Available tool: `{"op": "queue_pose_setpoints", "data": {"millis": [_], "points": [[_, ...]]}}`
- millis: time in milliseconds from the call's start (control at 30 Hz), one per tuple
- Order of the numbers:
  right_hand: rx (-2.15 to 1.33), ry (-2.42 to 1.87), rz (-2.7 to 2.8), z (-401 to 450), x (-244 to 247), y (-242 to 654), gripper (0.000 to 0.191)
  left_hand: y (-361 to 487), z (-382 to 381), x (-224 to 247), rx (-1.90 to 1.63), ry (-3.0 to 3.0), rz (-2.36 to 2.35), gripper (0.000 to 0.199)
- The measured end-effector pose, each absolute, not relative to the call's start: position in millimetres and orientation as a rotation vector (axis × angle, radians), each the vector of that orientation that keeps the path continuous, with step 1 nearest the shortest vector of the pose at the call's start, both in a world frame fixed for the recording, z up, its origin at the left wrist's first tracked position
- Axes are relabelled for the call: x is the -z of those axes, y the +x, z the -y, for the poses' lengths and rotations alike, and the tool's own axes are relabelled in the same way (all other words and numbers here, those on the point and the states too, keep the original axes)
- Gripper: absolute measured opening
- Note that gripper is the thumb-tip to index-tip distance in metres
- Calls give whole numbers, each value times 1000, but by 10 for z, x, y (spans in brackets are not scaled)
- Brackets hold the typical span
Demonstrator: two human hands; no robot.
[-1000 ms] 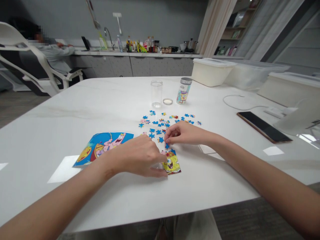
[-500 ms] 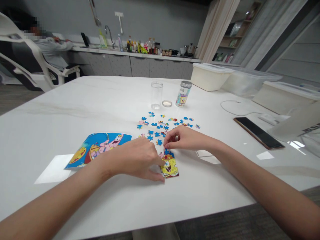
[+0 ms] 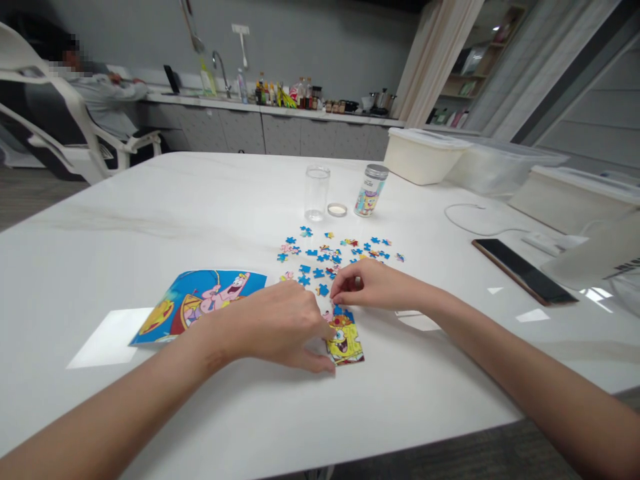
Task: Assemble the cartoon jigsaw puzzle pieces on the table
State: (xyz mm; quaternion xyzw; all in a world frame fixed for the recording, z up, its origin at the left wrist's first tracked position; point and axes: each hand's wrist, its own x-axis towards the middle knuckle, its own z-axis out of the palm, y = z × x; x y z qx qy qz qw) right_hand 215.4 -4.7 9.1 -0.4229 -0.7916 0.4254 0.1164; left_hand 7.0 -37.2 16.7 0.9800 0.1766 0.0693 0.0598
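Observation:
A partly joined jigsaw puzzle (image 3: 346, 343) lies flat near the table's front, showing a yellow cartoon face with blue above. My left hand (image 3: 285, 327) rests at its left edge, thumb and index finger apart, touching it. At the puzzle's upper edge my right hand (image 3: 364, 283) is closed in a pinch on a puzzle piece, mostly covered by the fingertips. Loose puzzle pieces (image 3: 319, 273), many of them blue, are scattered just beyond both hands. A picture sheet (image 3: 200, 293) with a pink cartoon figure lies left, partly behind my left forearm.
Behind the pieces stand a clear jar (image 3: 317, 193), its lid (image 3: 337, 210) and a printed canister (image 3: 371, 191). A phone (image 3: 523, 270), a cable (image 3: 463, 223) and plastic boxes (image 3: 425, 157) occupy the right side. A person (image 3: 103, 100) sits at the far left beyond an office chair (image 3: 65, 113).
The view has shifted slightly, so the table things appear a little lower and to the right. Both hands keep nearly the same places at the puzzle.

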Motion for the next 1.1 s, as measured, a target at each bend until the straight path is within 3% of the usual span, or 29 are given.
{"op": "queue_pose_setpoints", "data": {"millis": [700,1100], "points": [[-1142,-1222,2387,78,-98,2137,9,92,367,-198,-79,2946,-576,23],[-835,-1355,2337,11,-117,2125,14,58,375,-208,-154,3000,-611,30]]}}
